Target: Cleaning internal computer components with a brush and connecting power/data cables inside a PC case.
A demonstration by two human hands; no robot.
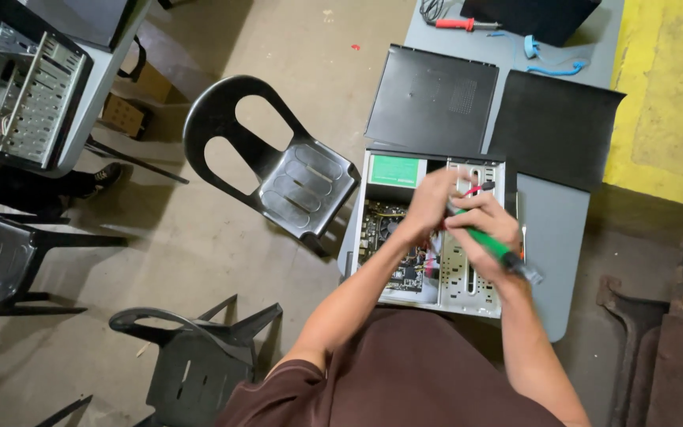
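Observation:
An open desktop computer case (480, 296) lies on its side on a grey table (551, 237), its motherboard (385, 237) and a green-labelled power supply (395, 170) exposed. My right hand (480, 229) is wrapped around a green-handled screwdriver (507, 257), its black end pointing back toward me. My left hand (434, 202) reaches into the case beside the right hand, fingers bent over red cables (476, 190); whether it grips them is unclear. The screwdriver's tip is hidden behind my hands.
Two black side panels (432, 99) (555, 126) lie on the table beyond the case. A red-handled tool (464, 24) and blue cable (551, 69) sit at the far end. Black plastic chairs (278, 166) (191, 364) stand on the floor at left. Another open case (33, 95) rests on a second table.

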